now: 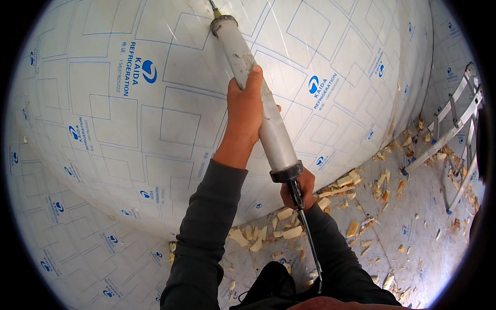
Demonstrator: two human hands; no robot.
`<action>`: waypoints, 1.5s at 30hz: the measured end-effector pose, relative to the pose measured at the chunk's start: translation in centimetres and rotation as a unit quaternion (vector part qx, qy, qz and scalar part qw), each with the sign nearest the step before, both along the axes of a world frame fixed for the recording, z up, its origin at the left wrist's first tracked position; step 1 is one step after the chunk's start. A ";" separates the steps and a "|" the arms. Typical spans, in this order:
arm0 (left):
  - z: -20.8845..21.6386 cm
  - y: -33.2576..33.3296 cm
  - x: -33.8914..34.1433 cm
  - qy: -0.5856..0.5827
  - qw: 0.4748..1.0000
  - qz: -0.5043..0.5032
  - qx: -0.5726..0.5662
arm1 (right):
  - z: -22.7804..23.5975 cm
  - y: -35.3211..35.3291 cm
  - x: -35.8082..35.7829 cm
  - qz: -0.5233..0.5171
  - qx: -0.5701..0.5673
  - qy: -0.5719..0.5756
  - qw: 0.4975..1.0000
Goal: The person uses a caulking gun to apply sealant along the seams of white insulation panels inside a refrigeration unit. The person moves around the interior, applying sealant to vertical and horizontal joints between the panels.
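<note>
A long grey caulking gun (pixel 277 137) slants up from the lower middle toward the upper left, its barrel smudged. My left hand (pixel 246 106) wraps round the barrel about midway, thumb lying along the top. At the black rear collar, my right hand (pixel 301 190) is closed round the handle, which is partly hidden by the collar and frame. A thin metal plunger rod (pixel 310 240) runs back from the gun toward my body. The yellowish nozzle (pixel 217 13) points at the film-covered white wall panel (pixel 181 121) near the top edge; whether its tip touches cannot be seen.
A metal ladder (pixel 454 124) stands at the right. Broken pale-yellow foam pieces (pixel 292 232) litter the floor along the wall's base and spread to the right. One of my dark shoes (pixel 271 281) shows at the bottom. Another film-covered panel (pixel 450 46) rises at far right.
</note>
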State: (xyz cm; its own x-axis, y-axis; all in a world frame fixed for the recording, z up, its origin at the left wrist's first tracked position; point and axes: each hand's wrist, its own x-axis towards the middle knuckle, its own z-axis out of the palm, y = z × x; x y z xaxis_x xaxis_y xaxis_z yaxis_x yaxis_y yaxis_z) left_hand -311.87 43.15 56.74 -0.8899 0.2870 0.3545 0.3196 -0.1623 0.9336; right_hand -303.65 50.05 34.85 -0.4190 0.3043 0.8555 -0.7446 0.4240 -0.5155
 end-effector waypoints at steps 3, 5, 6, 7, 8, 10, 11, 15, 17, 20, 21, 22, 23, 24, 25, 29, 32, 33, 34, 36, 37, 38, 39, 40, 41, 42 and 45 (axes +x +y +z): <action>-0.5 -0.1 -0.3 0.016 1.000 0.001 0.002 | -0.7 -0.4 -0.4 -0.008 -0.013 -0.008 1.000; -1.0 -0.3 -0.5 0.023 1.000 -0.001 0.005 | -1.3 -0.7 -0.5 0.004 -0.032 -0.024 0.999; -1.5 -0.3 -0.6 0.023 1.000 -0.007 0.007 | -1.9 -0.8 -0.6 0.016 -0.046 -0.033 0.998; -2.0 -0.3 -0.8 0.023 1.000 -0.012 0.009 | -2.4 -0.9 -0.7 0.029 -0.060 -0.041 0.997; -2.5 -0.4 -0.9 0.026 1.000 -0.010 0.011 | -2.8 -0.9 -0.8 0.009 -0.038 -0.020 0.999; -3.8 -0.1 -1.0 0.028 0.999 -0.010 0.018 | -3.8 -0.4 -1.0 -0.034 0.008 0.020 0.999; -4.4 0.0 -1.2 0.027 0.999 -0.018 0.019 | -4.4 -0.3 -1.1 -0.039 0.005 0.018 0.999; -6.1 -0.2 -1.9 0.053 0.998 -0.028 0.021 | -6.8 -0.9 -2.0 -0.026 -0.037 0.019 0.999; -7.4 0.3 -3.4 0.066 0.997 -0.021 0.023 | -7.8 -0.8 -2.5 -0.023 -0.050 0.034 0.998; -8.7 0.5 -5.0 0.074 0.997 0.006 0.013 | -9.9 -0.7 -3.7 -0.002 -0.063 0.045 0.997; -9.3 0.6 -4.8 0.071 0.997 0.005 0.013 | -10.5 -0.7 -4.2 -0.014 -0.070 0.051 0.996; -9.7 0.7 -4.7 0.068 0.998 0.004 0.013 | -11.2 -0.5 -4.3 -0.016 -0.067 0.057 0.996; -10.3 0.9 -4.9 0.071 0.997 0.008 0.015 | -11.8 -0.3 -4.4 -0.018 -0.065 0.063 0.996; -10.8 0.9 -5.6 0.075 0.997 0.015 0.015 | -12.2 -0.5 -4.4 -0.016 -0.063 0.069 0.995; -11.4 0.9 -5.9 0.076 0.997 0.022 0.015 | -12.8 -0.5 -4.4 -0.016 -0.064 0.066 0.996; -13.0 1.0 -6.3 0.069 0.997 0.030 0.013 | -14.5 -0.6 -4.3 -0.025 -0.057 0.070 0.996; -13.3 1.1 -5.8 0.069 0.997 0.013 0.029 | -14.5 -0.5 -3.8 -0.030 -0.058 0.077 0.995; -13.4 1.2 -5.8 0.066 0.997 0.014 0.032 | -14.6 -0.6 -3.6 -0.029 -0.060 0.075 0.995; -13.5 1.2 -5.7 0.064 0.997 0.014 0.036 | -14.7 -0.6 -3.6 -0.023 -0.061 0.078 0.995; -13.8 1.1 -5.7 0.059 0.998 0.013 0.031 | -15.0 -0.6 -3.6 -0.012 -0.064 0.083 0.994; -14.0 1.1 -5.6 0.057 0.998 0.012 0.030 | -15.3 -0.6 -3.7 -0.020 -0.061 0.077 0.995; -14.1 1.1 -5.6 0.055 0.998 0.012 0.027 | -15.7 -0.6 -3.9 -0.028 -0.058 0.071 0.995; -14.4 1.0 -5.7 0.054 0.998 0.013 0.023 | -16.2 -0.7 -4.1 -0.035 -0.057 0.064 0.996; -14.7 0.9 -5.7 0.052 0.998 0.014 0.019 | -16.5 -0.7 -4.2 -0.030 -0.057 0.067 0.996; -14.9 0.8 -5.8 0.055 0.998 0.012 0.020 | -16.8 -0.7 -4.3 -0.024 -0.057 0.070 0.996; -15.3 0.7 -5.6 0.058 0.998 0.010 0.020 | -17.1 -0.7 -4.3 -0.017 -0.058 0.072 0.996; -16.3 0.6 -5.7 0.070 0.997 0.005 0.019 | -18.1 -0.9 -4.6 -0.042 -0.055 0.067 0.995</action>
State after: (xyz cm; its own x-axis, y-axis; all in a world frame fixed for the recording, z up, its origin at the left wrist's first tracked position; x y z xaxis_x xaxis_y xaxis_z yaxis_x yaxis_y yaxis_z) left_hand -317.57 43.75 40.43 -0.8342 0.2624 0.4850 0.4474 -0.1921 0.8734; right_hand -308.21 49.10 16.74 -0.2731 0.4287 0.8612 -0.7739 0.4338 -0.4614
